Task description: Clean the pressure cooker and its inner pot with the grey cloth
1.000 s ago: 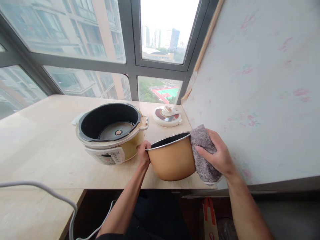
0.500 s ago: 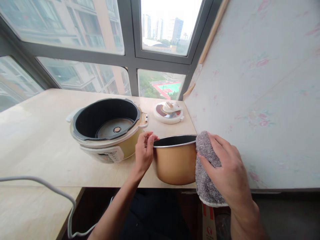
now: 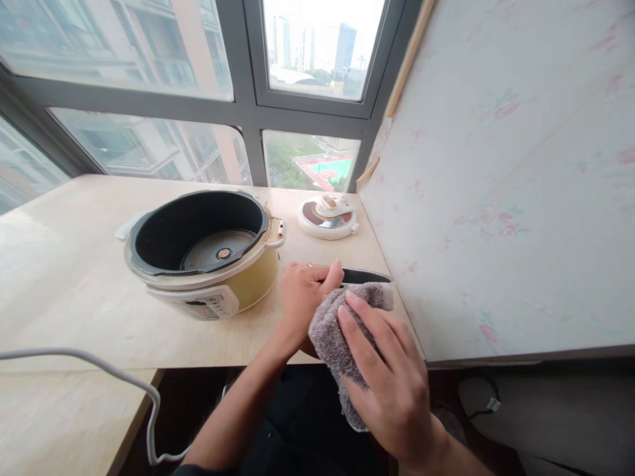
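Note:
My left hand [image 3: 303, 299] grips the near left rim of the tan inner pot [image 3: 370, 275], thumb over the edge. Only the pot's dark far rim shows; its side is hidden. My right hand [image 3: 384, 370] presses a grey cloth [image 3: 331, 337] flat against the pot's near side, at the front edge of the wooden counter [image 3: 74, 264]. To the left stands the cream rice cooker body [image 3: 208, 254], open, its black cavity and heating plate showing. The cooker's white round lid [image 3: 327, 218] lies behind the pot near the window.
A white power cord [image 3: 114, 377] loops over the lower wooden surface at the left. A pale flowered panel [image 3: 496, 165] walls off the right side. Windows [image 3: 198, 66] run along the back. A dark cable [image 3: 483, 403] lies on the floor at the right.
My right hand has swept the cloth from the pot's right side round to its near side, covering the tan wall. My left hand has shifted onto the rim. The view has dipped slightly.

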`<control>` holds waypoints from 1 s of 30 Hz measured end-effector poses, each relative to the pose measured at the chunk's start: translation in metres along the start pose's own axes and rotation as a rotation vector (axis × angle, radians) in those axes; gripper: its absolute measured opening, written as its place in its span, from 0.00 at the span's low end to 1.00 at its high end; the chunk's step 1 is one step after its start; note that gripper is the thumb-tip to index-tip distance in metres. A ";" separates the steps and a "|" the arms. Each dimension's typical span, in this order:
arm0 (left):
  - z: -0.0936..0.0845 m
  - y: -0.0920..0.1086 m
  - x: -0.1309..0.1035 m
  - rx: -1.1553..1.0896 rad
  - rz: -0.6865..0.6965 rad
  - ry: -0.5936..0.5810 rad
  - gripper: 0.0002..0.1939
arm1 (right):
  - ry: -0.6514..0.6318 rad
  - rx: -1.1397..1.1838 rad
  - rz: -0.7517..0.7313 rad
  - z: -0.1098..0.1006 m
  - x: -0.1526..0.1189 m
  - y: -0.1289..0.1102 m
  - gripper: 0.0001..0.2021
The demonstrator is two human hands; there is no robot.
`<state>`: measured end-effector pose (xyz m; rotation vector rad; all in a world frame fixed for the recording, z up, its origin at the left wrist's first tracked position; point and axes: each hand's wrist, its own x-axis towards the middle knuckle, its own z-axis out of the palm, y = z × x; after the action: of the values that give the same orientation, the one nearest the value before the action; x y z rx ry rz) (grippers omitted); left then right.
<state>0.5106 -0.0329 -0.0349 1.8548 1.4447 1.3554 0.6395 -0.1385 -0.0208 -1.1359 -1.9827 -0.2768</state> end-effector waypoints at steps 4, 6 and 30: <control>-0.004 -0.011 0.003 -0.204 -0.121 -0.013 0.31 | 0.027 0.035 -0.044 0.012 0.001 0.003 0.35; -0.003 -0.020 0.003 -0.282 -0.177 0.005 0.30 | 0.014 0.096 -0.040 0.012 0.005 0.013 0.36; 0.017 -0.074 0.008 -0.639 -0.501 0.270 0.27 | 0.088 0.572 0.632 0.013 0.039 0.143 0.11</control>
<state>0.4890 0.0057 -0.0970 0.8695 1.2659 1.5853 0.7365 -0.0255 -0.0281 -1.2553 -1.3897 0.5279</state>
